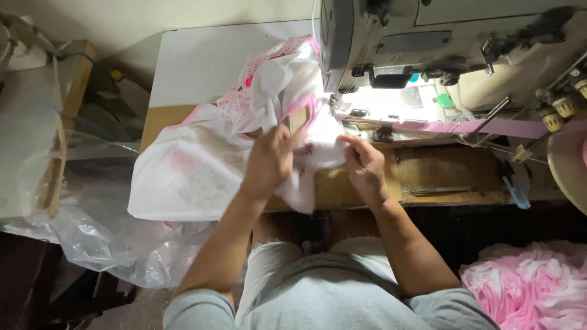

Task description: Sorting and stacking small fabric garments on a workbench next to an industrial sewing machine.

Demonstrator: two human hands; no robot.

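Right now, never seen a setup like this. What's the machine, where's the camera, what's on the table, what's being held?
The one picture comes from a camera on the person's head, looking down at their lap and arms. The grey machine at top is an industrial sewing machine on a wooden table. Both bare hands grip a white garment with pink trim by the needle area: left hand, right hand. A pink tape feeds in from the right. A clear plastic bag hangs at left; pink ruffled fabric lies lower right.

hands (269,162): 2 | sewing machine (428,36): 1 | white garment (202,165): 1 | tweezers (437,190): 1
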